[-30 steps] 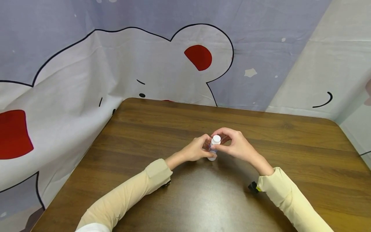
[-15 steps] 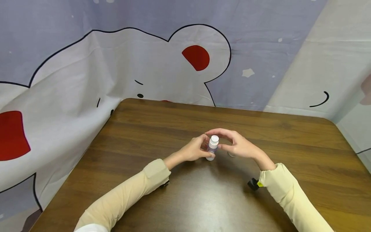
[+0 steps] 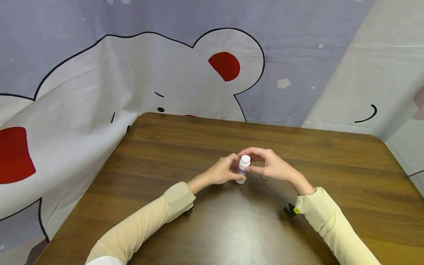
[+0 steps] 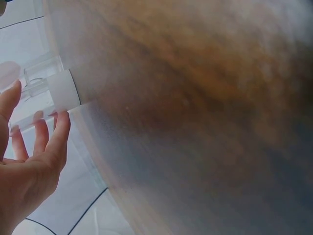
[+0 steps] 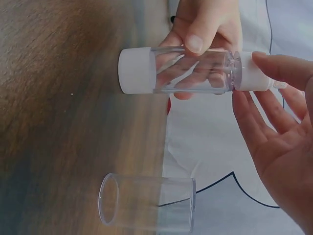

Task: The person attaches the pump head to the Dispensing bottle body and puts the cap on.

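Observation:
A small clear pump bottle with a white base and a white collar stands upright near the middle of the table. My left hand grips its clear body, thumb in front and fingers behind. The right hand arches over from the other side. In the right wrist view, this hand's thumb and fingers pinch the white collar at the bottle's top. The white base shows beside the left fingers in the left wrist view. A clear cap stands apart on the table, mostly hidden by the right hand in the head view.
The brown wooden table has rounded far corners. A patterned cloth hangs along its back and left side. Under the right cuff sits a black and yellow wrist device.
The right thumb drew back from the bottle's front to its right side, then came in to the collar again. The clear cap came partly into sight. The left hand keeps its grip.

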### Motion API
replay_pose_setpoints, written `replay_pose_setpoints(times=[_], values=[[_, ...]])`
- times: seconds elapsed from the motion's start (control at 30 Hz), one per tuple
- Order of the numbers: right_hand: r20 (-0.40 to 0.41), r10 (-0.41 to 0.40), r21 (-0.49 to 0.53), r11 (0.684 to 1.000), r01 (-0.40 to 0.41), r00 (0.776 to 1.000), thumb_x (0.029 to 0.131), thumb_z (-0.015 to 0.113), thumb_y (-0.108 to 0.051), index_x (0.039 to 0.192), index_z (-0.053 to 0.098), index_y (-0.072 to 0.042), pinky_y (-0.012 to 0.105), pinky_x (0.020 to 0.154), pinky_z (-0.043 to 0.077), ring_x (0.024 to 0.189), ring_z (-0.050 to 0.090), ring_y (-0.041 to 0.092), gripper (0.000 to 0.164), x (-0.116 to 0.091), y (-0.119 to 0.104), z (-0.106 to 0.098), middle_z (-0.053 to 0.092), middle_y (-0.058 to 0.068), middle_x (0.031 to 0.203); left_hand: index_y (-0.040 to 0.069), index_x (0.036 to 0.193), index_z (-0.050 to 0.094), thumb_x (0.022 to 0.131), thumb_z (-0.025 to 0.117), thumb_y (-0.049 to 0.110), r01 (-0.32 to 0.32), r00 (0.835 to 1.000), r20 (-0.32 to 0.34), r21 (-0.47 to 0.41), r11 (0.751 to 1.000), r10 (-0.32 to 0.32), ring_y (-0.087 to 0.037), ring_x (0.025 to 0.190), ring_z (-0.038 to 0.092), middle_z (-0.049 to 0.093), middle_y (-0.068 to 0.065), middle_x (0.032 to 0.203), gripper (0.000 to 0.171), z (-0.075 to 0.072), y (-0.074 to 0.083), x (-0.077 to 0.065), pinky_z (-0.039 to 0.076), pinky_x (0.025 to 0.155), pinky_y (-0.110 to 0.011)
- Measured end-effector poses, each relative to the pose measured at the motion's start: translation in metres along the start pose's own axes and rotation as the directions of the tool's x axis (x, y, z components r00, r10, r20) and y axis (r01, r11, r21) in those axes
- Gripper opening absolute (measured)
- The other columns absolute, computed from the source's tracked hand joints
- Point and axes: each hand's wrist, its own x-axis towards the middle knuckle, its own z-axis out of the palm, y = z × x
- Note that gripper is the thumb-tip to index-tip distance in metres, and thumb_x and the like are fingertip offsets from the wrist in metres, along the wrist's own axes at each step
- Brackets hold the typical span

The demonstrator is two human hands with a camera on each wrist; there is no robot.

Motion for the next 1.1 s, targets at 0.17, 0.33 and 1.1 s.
replay_pose_setpoints(times=[0.17, 0.33, 1.1], values=[[-0.056, 0.031, -0.037, 0.999, -0.033, 0.998, 0.083, 0.076, -0.012, 0.115, 0.064, -0.009, 0.026, 0.087, 0.056, 0.097, 0.065, 0.012, 0.035, 0.002, -0.003, 0.003, 0.068, 0.003, 0.109, -0.004, 0.115, 0.047, 0.082, 0.076, 0.007, 0.001, 1.0, 0.007, -0.016, 1.0, -0.001, -0.028, 0.105, 0.064, 0.062, -0.02, 0.117, 0.046, 0.0, 0.0, 0.0, 0.056, 0.087, -0.025], [-0.089, 0.029, -0.072, 0.997, -0.035, 0.996, 0.079, 0.079, -0.014, 0.111, 0.066, -0.009, 0.027, 0.082, 0.057, 0.092, 0.065, 0.013, 0.034, 0.005, -0.005, 0.006, 0.067, 0.002, 0.105, -0.004, 0.115, 0.047, 0.082, 0.076, 0.008, -0.002, 1.0, 0.017, -0.024, 1.0, 0.002, -0.028, 0.106, 0.064, 0.063, -0.02, 0.116, 0.045, 0.0, 0.0, -0.001, 0.056, 0.087, -0.024], [-0.167, 0.071, 0.027, 0.997, -0.068, 0.983, 0.074, 0.084, -0.014, 0.114, 0.064, -0.008, 0.025, 0.084, 0.052, 0.095, 0.061, 0.012, 0.045, 0.011, -0.004, 0.016, 0.068, 0.004, 0.108, -0.002, 0.114, 0.048, 0.082, 0.076, 0.01, -0.033, 0.999, 0.019, 0.014, 0.999, 0.033, -0.023, 0.102, 0.065, 0.065, -0.017, 0.112, 0.044, -0.002, 0.001, -0.001, 0.055, 0.085, -0.021]])
